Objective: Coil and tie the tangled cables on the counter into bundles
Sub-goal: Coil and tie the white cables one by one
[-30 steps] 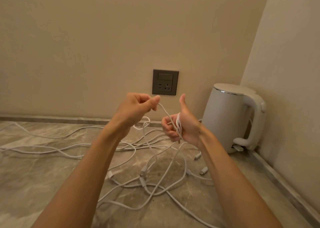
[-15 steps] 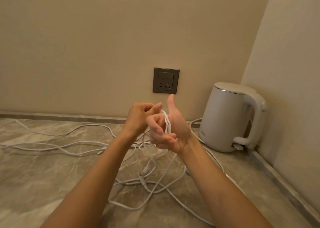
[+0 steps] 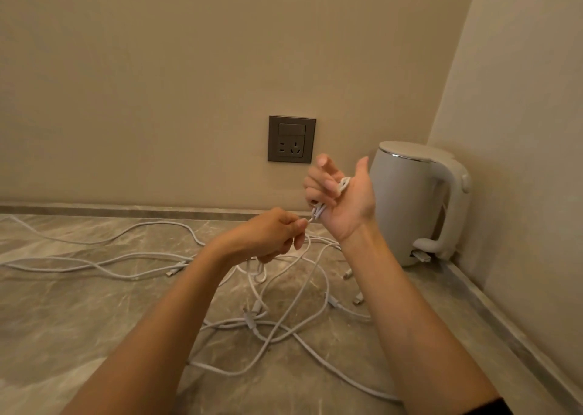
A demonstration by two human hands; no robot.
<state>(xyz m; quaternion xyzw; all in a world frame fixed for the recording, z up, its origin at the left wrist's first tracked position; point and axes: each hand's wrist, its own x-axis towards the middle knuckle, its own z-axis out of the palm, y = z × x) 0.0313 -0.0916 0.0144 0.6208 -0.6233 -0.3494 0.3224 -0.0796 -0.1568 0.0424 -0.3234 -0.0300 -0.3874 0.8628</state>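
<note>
The right hand has risen and its index finger has uncurled. The left hand has dropped from beside that thumb to just below the palm's heel, drawing the white cable downward.

The kettle stands in the back right corner, close to the side wall, and blocks that end of the surface. Loose white cables sprawl across the middle and trail left along the back. Bare marble shows at the near left and in a strip at the near right, between the cables and the side wall. The left hand and right hand are raised just left of the kettle.
</note>
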